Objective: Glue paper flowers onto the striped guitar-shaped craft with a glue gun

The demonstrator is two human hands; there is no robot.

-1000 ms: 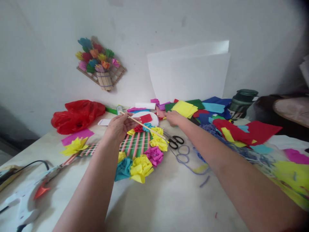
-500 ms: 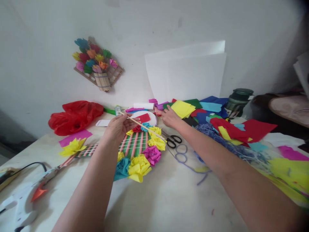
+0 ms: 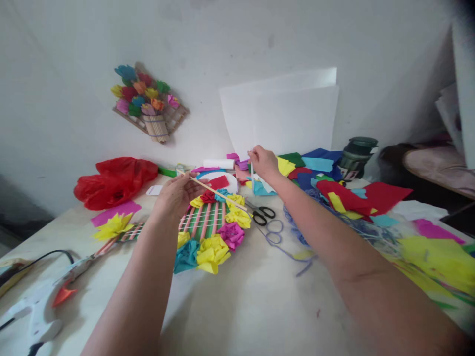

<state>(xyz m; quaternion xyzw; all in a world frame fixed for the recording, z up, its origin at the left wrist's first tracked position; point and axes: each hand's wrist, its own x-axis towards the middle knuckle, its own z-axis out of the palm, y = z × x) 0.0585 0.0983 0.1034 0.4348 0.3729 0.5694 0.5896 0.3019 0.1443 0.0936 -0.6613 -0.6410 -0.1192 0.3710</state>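
My left hand (image 3: 178, 192) is closed on a thin pale wooden stick (image 3: 222, 197), which slants over a woven panel (image 3: 203, 222) of pink strips and green backing, edged with crepe paper flowers (image 3: 213, 253). Behind the panel, my right hand (image 3: 263, 162) is raised above the paper pieces with its fingers pinched on a narrow white strip (image 3: 253, 173) that hangs down. Black-handled scissors (image 3: 264, 215) lie between the panel and my right forearm. A purple cord (image 3: 274, 237) curls on the table beside them.
At the left lie a red plastic bag (image 3: 115, 183) and a white tool (image 3: 35, 309) resembling a glue gun. Coloured papers (image 3: 363, 198) and tangled string (image 3: 297, 227) cover the right side, with a dark green jar (image 3: 358, 158) behind. White sheets (image 3: 282, 116) lean against the wall.
My right hand has lifted from the paper pile and closed its fingers, with a white strip hanging from them. Yellow paper beside it has shifted. My left hand keeps the stick over the panel.
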